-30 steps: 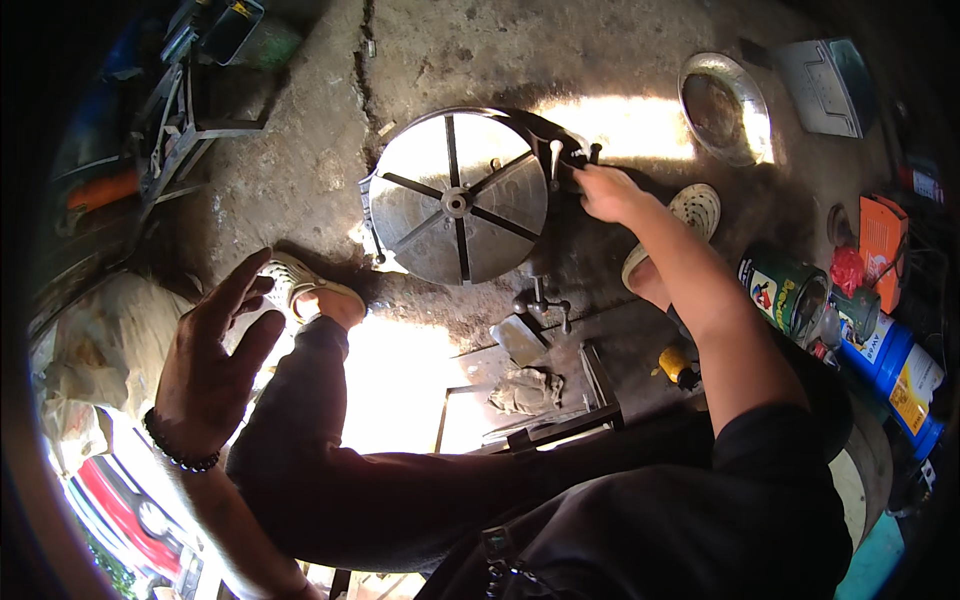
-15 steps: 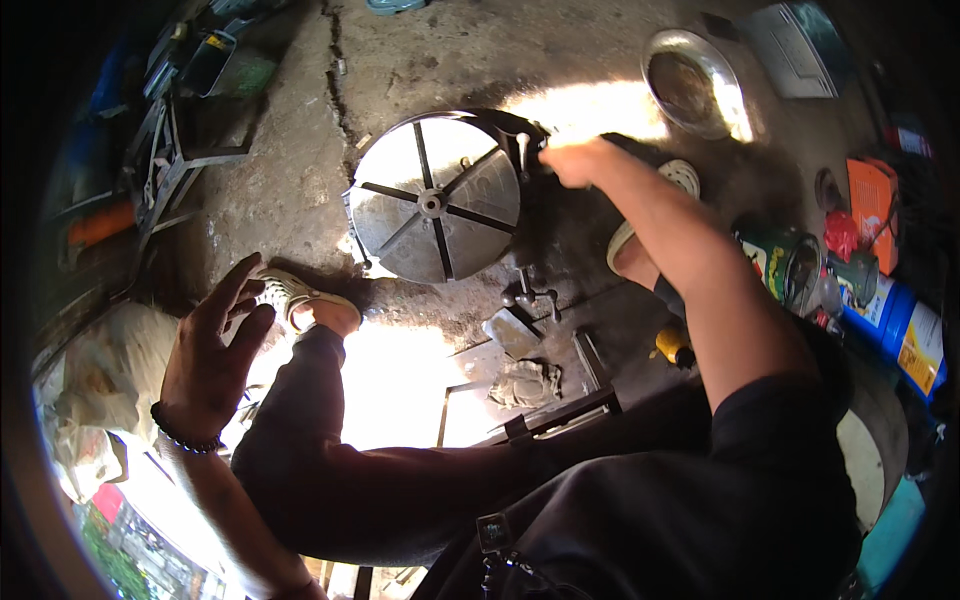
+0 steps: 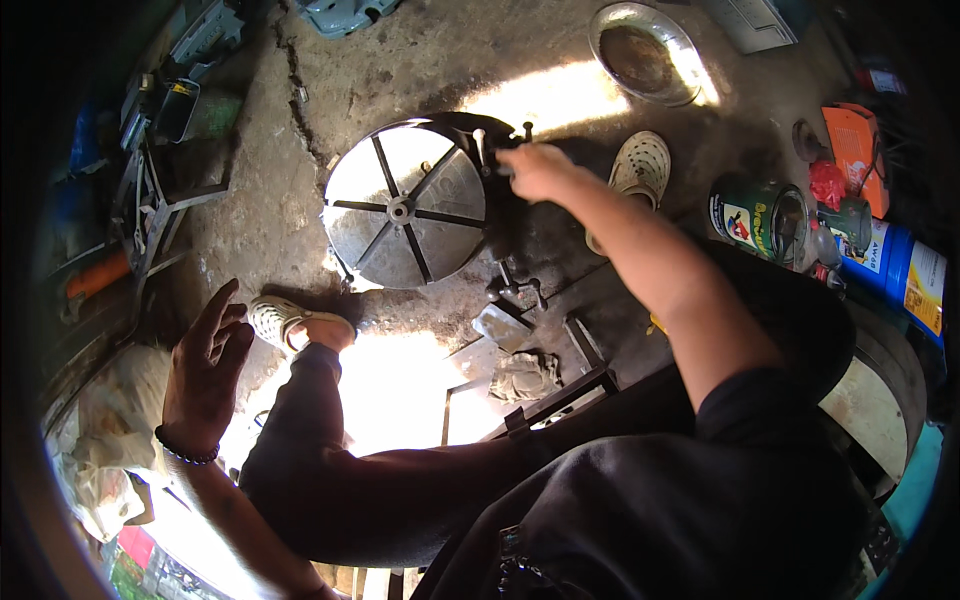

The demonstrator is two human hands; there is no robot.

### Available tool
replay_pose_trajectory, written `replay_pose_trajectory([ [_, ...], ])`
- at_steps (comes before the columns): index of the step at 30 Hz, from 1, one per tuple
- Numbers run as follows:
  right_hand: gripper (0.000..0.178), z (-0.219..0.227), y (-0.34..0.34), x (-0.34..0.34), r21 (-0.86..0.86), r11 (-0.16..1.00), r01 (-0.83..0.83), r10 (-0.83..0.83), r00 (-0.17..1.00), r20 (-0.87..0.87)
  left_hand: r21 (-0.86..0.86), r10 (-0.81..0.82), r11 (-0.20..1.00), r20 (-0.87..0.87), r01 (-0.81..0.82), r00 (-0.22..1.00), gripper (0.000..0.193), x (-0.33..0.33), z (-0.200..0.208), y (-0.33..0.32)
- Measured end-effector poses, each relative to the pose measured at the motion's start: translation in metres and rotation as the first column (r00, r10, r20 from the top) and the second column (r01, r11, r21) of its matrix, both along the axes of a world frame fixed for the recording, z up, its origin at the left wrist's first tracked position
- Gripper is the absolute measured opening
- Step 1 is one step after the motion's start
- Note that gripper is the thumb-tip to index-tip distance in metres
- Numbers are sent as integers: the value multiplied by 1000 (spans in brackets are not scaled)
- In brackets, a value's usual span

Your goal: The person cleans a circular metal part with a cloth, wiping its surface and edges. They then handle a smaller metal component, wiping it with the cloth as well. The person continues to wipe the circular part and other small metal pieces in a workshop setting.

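A round metal rotary table [image 3: 440, 240] with radial slots and a central hub lies on the floor ahead of me. My right hand [image 3: 545, 172] reaches to its right side, fingers closed beside the dark mechanism there. What they grip is hidden and blurred. Close to those fingers are a pale lever [image 3: 480, 150] on the table's side and a short knobbed bar [image 3: 527, 130]. My left hand [image 3: 205, 375], wearing a dark beaded bracelet [image 3: 187, 450], is raised over my left leg, empty, its fingers stretched out and thumb apart.
Near my legs lie a three-armed handle [image 3: 515, 285], a pale block [image 3: 502, 325], a crumpled rag [image 3: 525, 377] and a metal frame [image 3: 560, 400]. A metal basin [image 3: 690, 60] sits farther off. On the right are a green can [image 3: 740, 215] and a blue bucket [image 3: 905, 270].
The view has shifted, moving the rotary table left in it. My right hand stays at the table's right side, its wrist turned slightly. My right foot shows more; my left hand stays raised.
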State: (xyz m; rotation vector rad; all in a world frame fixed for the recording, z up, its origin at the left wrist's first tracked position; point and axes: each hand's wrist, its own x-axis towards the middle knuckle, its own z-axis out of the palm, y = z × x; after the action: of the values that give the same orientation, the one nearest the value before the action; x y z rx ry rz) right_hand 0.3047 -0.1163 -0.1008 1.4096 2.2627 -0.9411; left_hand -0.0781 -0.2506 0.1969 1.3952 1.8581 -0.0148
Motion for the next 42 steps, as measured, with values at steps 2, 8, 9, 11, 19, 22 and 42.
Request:
replay_pose_trajectory([
  [2, 46, -38, -35, 13, 2, 998, -60, 60, 996, 65, 16, -27, 1000, 10, 27, 1000, 48, 1, 0, 3],
  [8, 31, -8, -39, 2, -89, 977, -193, 206, 965, 161, -58, -21, 998, -1, 21, 1000, 48, -1, -9, -3],
  [9, 31, -15, -41, 2, 28, 995, -97, 94, 993, 75, -61, -44, 997, -25, 42, 999, 48, -1, -8, -2],
  [11, 31, -35, -48, 4, 57, 996, -68, 66, 997, 36, -70, -21, 997, -35, 19, 999, 48, 3, -6, 2],
  [19, 32, -2, -16, 0, -129, 960, -247, 273, 930, 245, -75, -50, 996, -27, 48, 998, 49, 0, -11, 2],
  [22, 34, -3, -26, -1, -166, 978, -127, 159, 968, 193, -70, -52, 996, -19, 51, 998, 49, 3, -8, 3],
  [42, 38, -26, -74, 14, -52, 951, 305, -309, 947, -91, -82, -55, 995, -24, 53, 998, 49, 1, -8, 1],
])
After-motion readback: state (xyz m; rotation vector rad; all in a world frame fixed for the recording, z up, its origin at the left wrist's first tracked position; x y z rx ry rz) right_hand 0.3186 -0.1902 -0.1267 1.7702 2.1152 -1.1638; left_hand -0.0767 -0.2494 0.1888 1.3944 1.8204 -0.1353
